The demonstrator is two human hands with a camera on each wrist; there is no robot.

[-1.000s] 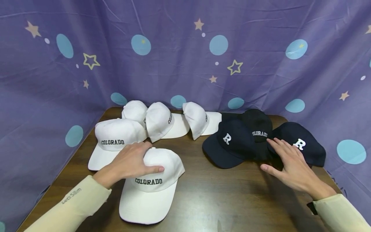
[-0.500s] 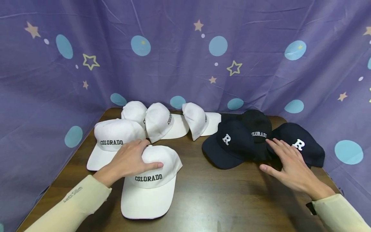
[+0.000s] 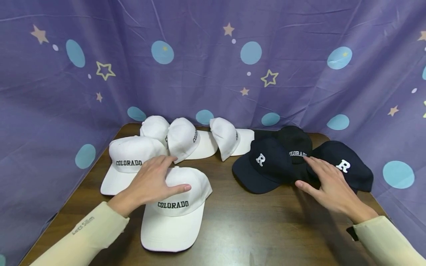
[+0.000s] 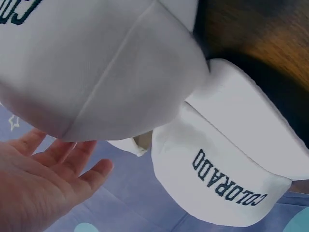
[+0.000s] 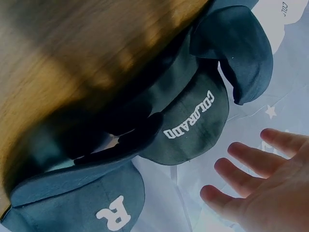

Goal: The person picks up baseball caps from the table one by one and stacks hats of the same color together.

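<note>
A white baseball cap (image 3: pixel 176 221) lettered COLORADO lies on the table in front, its brim toward me. My left hand (image 3: pixel 151 181) is over its left side, thumb straight across the crown and fingers extended past the back. In the left wrist view the fingers (image 4: pixel 79 154) reach the edge of the crown without curling round it. My right hand (image 3: pixel 331 186) hovers with spread fingers in front of the dark caps, holding nothing. Nearest to it are a navy cap (image 3: pixel 361 168) with a white R and a black COLORADO cap (image 3: pixel 294 138), partly covered.
Another white COLORADO cap (image 3: pixel 129 149) stands at the left, and several more, including a white cap (image 3: pixel 181 138), line the back. A second navy R cap (image 3: pixel 256 177) sits right of centre. The wooden table (image 3: pixel 239 229) meets a purple curtain (image 3: pixel 206 85) behind.
The front white cap has shifted slightly away from me and its brim has drawn back. My left fingers have lifted and spread a little; the right hand has drifted slightly left.
</note>
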